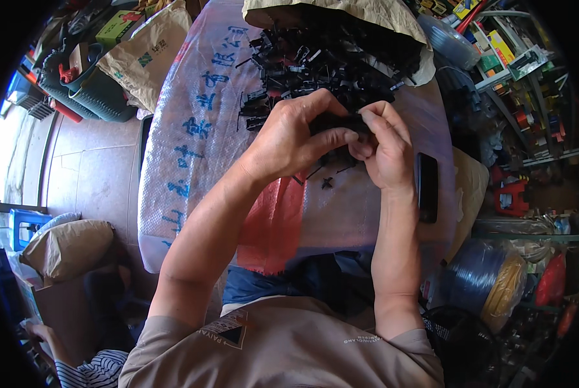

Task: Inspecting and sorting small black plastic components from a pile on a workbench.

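Observation:
Both hands meet above the near edge of a heap of small black plastic parts [302,71]. My left hand [305,132] curls round a dark part [338,121], its thumb pressed along the near side. My right hand [386,139] pinches at the right end of that same part, fingertips bent in close to the left thumb. The part's exact kind cannot be made out, as the fingers cover most of it. A small black piece [327,183] lies alone on the covered table, just below the hands.
A woven plastic sheet [192,161] with a red strip [273,226] covers the table. An open paper sack [367,13] lies behind the heap. A black phone [426,187] rests at the right. Crowded shelves [522,84] and coiled tubing [477,278] stand rightward. Another person's arm [53,343] shows lower left.

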A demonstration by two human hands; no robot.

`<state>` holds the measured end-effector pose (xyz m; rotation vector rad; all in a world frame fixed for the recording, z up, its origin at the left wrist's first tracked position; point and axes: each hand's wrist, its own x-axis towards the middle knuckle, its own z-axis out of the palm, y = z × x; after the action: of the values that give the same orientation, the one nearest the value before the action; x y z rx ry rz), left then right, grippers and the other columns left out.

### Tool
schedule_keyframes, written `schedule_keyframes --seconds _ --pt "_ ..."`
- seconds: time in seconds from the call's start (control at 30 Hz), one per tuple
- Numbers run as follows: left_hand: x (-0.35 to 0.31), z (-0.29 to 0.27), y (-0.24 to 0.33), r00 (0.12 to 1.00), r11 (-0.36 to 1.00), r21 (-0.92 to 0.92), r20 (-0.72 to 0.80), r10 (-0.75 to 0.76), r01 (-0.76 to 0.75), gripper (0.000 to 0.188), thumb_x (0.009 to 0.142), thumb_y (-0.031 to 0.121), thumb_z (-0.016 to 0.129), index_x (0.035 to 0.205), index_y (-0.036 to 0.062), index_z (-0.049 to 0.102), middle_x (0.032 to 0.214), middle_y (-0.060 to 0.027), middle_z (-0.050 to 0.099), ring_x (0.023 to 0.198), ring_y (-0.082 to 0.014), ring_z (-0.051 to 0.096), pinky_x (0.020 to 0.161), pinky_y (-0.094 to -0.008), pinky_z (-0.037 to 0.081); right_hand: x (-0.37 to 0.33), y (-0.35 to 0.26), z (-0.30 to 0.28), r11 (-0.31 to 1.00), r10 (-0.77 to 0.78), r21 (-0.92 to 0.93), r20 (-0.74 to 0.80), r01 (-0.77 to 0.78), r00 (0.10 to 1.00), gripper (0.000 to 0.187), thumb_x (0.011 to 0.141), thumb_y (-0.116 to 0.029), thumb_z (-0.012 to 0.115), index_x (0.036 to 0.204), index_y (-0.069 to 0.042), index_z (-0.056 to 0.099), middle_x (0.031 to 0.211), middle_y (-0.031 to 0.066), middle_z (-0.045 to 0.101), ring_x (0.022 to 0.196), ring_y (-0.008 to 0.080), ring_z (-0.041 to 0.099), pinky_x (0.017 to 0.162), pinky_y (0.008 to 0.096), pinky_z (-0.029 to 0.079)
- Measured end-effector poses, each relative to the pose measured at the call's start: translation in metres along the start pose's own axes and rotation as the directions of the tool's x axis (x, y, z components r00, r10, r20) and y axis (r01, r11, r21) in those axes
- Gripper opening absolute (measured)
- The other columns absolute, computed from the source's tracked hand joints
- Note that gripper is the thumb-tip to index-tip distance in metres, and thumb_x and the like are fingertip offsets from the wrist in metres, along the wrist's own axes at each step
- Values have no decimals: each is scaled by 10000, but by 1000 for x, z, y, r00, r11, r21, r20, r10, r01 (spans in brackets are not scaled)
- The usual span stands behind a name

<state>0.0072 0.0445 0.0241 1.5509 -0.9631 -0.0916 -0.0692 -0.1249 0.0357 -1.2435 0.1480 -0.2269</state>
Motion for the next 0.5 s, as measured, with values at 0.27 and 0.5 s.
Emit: schedule_keyframes --seconds 0.27,0.5 --pt "0 0 5 997 997 0 -35 -72 72 177 883 132 654 981 -14 641 799 -85 647 762 -128 616 703 -287 498 -3 13 7 888 -347 -290 81 356 934 198 936 -111 594 1114 -23 589 826 -13 589 717 44 533 623 196 444" --pt "1 3 5 989 985 -93 21 -144 146 167 865 109 664 989 -3 661 809 -70 661 762 -98 611 708 -270 508 -5 16 -7 879 -333 -322 111 351 936 167 911 -54 588 1072 -16 608 810 4 616 710 56 574 660 204 474"
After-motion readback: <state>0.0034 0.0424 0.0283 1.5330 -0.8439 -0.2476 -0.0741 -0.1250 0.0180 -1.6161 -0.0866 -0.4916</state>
